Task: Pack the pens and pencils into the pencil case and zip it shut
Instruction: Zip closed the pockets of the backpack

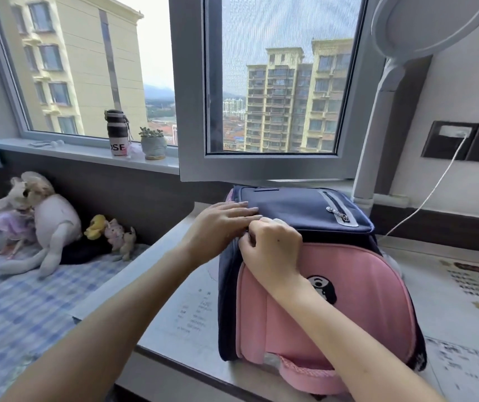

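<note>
A navy and pink backpack (pixel 348 285) stands on the desk (pixel 191 329) in front of me. My left hand (pixel 220 224) lies flat on the backpack's navy top near its left corner, fingers together. My right hand (pixel 273 250) is curled at the upper left edge of the pink front panel, pinching something small there, probably a zipper pull; my fingers hide it. No pencil case, pens or pencils show anywhere in view.
A white lamp post (pixel 377 140) rises behind the backpack, and a white cable (pixel 435 184) runs to a wall socket. Printed sheets (pixel 478 285) lie on the desk at right. A bottle (pixel 116 132) and plant pot (pixel 152 145) stand on the windowsill; plush toys (pixel 44 219) lie on the bed at left.
</note>
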`<move>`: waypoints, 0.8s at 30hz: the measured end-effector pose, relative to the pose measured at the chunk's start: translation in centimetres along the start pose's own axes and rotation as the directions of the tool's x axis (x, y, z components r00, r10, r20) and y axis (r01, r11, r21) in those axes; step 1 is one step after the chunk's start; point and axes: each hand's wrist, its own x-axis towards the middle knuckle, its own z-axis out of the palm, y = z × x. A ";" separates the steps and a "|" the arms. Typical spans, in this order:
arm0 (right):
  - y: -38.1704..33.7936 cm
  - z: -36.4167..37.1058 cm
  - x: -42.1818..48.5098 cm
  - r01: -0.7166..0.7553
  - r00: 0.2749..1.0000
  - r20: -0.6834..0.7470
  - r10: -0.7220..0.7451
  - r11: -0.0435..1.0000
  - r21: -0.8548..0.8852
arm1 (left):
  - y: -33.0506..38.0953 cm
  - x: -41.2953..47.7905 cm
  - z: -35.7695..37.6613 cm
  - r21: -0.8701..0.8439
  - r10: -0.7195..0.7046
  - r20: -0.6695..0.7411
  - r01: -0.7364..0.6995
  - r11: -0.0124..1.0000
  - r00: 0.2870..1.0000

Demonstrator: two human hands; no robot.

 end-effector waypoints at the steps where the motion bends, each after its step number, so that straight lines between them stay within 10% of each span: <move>1: 0.4 0.0 -0.2 0.024 1.000 -0.017 -0.023 0.999 0.031 | -0.2 0.6 -0.2 -0.022 0.018 -0.017 -0.019 1.000 1.000; 11: 8.4 -4.4 -3.5 0.002 0.996 -0.083 -0.006 0.999 -0.046 | -1.7 0.6 0.5 0.234 0.128 0.101 -0.149 0.961 0.987; 15: 16.4 -7.7 -2.6 -0.250 0.968 -0.010 0.251 0.957 -0.148 | -2.1 -0.5 0.1 0.099 -0.016 0.087 0.007 0.995 0.996; 20: 17.0 -8.2 -3.8 -0.212 0.974 0.054 0.221 0.967 -0.144 | 4.6 2.8 -0.4 -0.199 -0.254 -0.037 0.242 0.950 0.966; 24: 17.8 -8.3 -4.1 -0.221 0.971 0.076 0.229 0.971 -0.093 | 8.6 6.0 3.4 0.131 -0.120 0.194 0.096 0.987 0.974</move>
